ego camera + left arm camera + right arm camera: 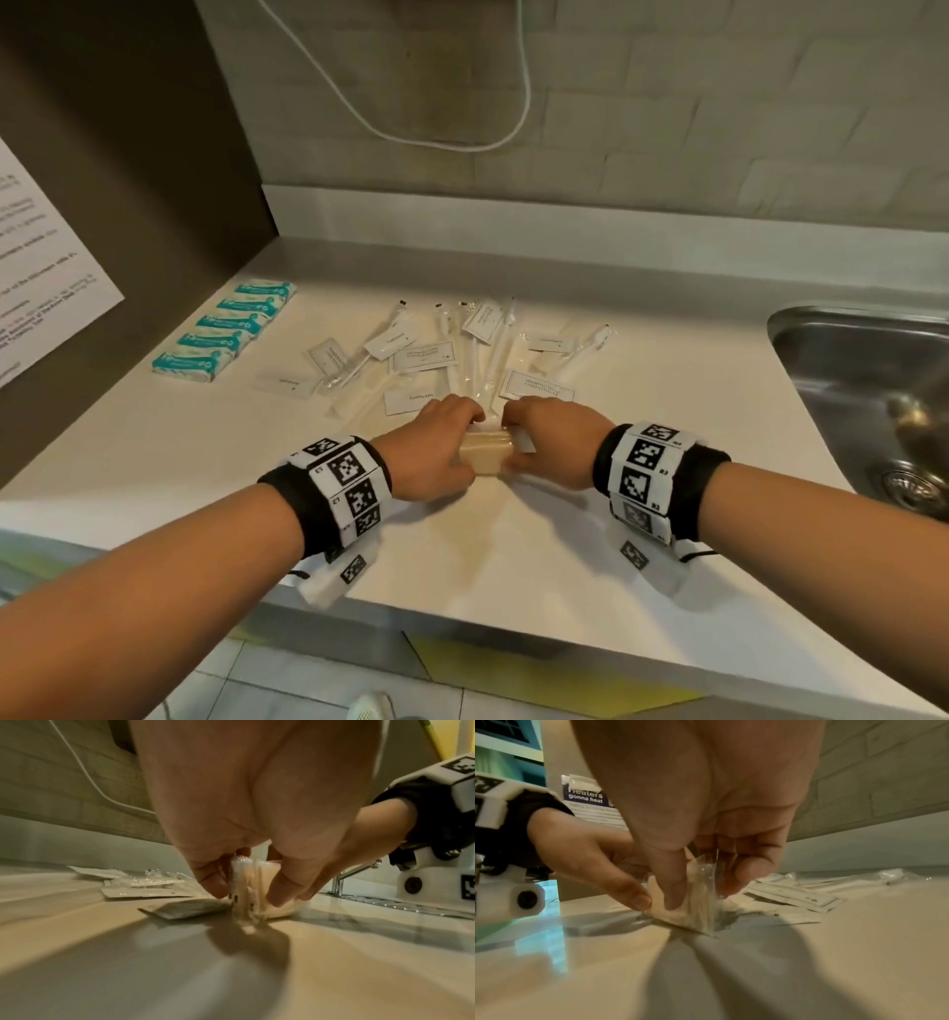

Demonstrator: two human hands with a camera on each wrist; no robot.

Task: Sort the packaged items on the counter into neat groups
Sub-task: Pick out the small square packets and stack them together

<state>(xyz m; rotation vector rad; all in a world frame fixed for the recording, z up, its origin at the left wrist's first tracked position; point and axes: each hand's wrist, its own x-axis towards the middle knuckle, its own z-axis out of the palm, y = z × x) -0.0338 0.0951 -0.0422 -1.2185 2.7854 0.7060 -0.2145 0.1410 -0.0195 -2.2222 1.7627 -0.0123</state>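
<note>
- Left hand (432, 452): fingers and thumb curled around the left end of a small stack of clear packets (487, 452), which it pinches on edge against the counter (590, 555). In the left wrist view the thumb and fingertips (279, 892) press the two faces of the stack (246, 888).
- Right hand (552, 442): curled around the right end of the same stack, opposite the left hand; in the right wrist view its fingertips (675, 894) pinch the clear wrapping (700, 896).
- The stack stands on its lower edge, touching the counter, near the front and centre of the surface, between the two hands.
- Loose pile (462, 354): white sachets and clear-wrapped toothbrushes, overlapping and unsorted, just behind the hands. Some labels read "Toothpaste" and "Shampoo"; the finer print is too small to read.
- Blue-and-white packs (226, 331): five, set in a neat slanted row at the far left of the counter, well apart from the pile.
- Sink (873, 390): steel basin at the right edge of the counter.
- White cable (518, 123): hangs in a loop on the tiled wall behind.
- Printed sheet (41, 267): fixed to the dark panel at the left.
</note>
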